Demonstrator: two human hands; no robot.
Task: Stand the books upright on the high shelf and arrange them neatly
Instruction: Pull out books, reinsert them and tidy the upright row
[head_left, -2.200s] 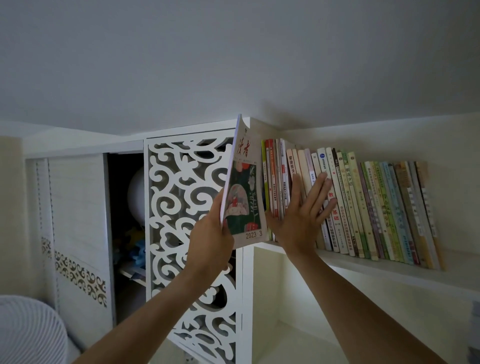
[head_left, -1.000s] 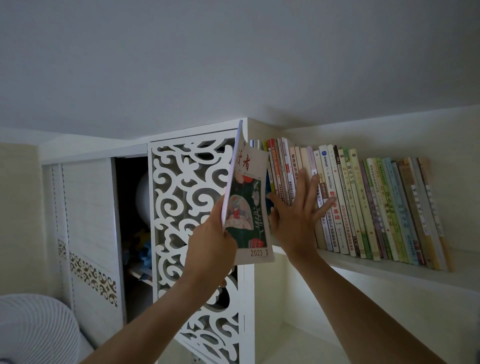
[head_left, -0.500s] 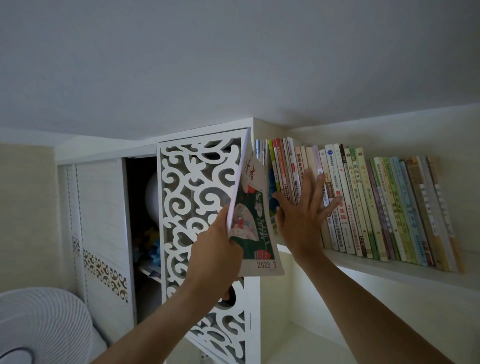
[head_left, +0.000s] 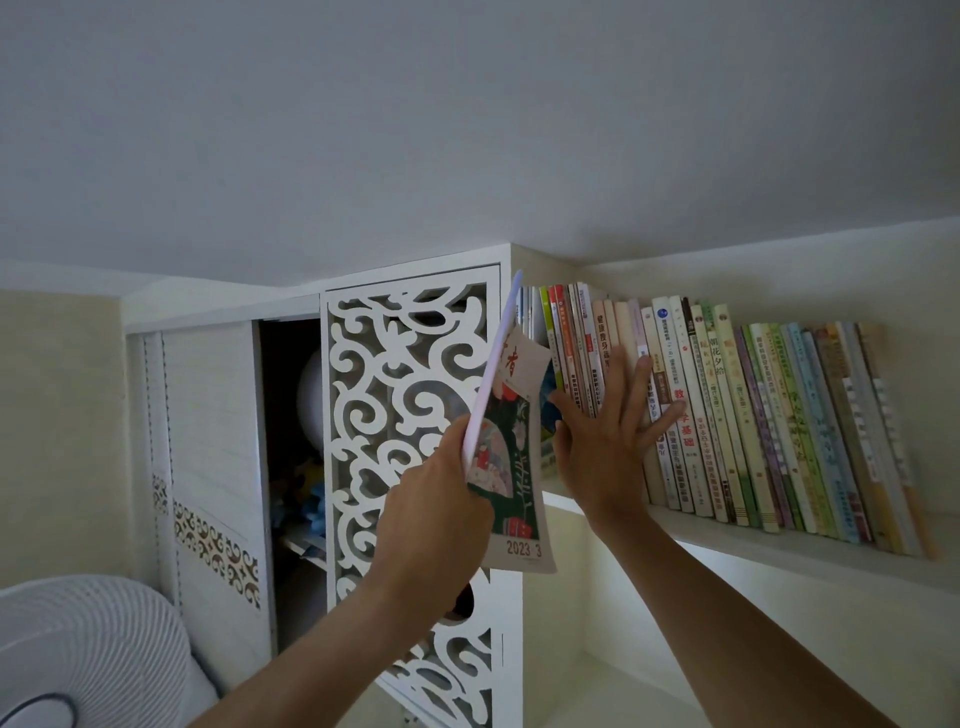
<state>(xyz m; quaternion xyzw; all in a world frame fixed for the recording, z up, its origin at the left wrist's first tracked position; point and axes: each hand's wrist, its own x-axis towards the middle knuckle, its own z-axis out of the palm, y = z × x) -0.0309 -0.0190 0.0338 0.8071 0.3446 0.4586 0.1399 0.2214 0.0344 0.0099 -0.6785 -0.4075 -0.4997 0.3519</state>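
Observation:
A long row of books (head_left: 727, 415) stands on the high white shelf (head_left: 810, 551), spines out and leaning a little to the left. My left hand (head_left: 436, 514) grips a thin magazine (head_left: 511, 457) with a green cover marked 2023 3. It is raised and tilted just left of the row's left end. My right hand (head_left: 608, 426) presses flat with straight spread fingers against the spines at that end. Its palm hides the lower part of several books.
A white cabinet with a carved scroll-pattern door (head_left: 410, 441) adjoins the shelf on the left. Beside the door a dark open compartment (head_left: 291, 467) holds a pale round object and coloured items. A white fan (head_left: 78, 654) fills the lower left corner. The ceiling hangs close above.
The magazine has tipped so its top leans toward the row's left end. My right hand stays pressed on the spines. The view has shifted slightly left.

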